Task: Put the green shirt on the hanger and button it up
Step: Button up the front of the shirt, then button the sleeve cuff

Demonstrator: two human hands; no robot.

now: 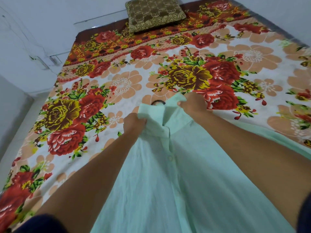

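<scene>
Your left hand is curled tight around a bunch of the green shirt at the left side of its collar, fingers buried in the fabric, and your right hand pinches the right collar flap the same way, thumb on the near side of the cloth. Between your two grips the collar stands open, and just beyond it a dark curved hook of the hanger peeks out above the neckline; the rest of the hanger is hidden under the cloth. From your grips the shirt runs straight back toward you, collar end pointing away toward the far end of the bed and hem end toward your body, so its long axis lies along your line of sight. The button placket runs down the middle from just below your hands, with the buttons showing along it; the upper ones look fastened, though lower down you cannot tell. The shirt lies spread on the floral bedsheet, which extends out on both sides of your forearms. Well beyond your grips, at the far end of the bed against the wall, sits a brown patterned pillow.
</scene>
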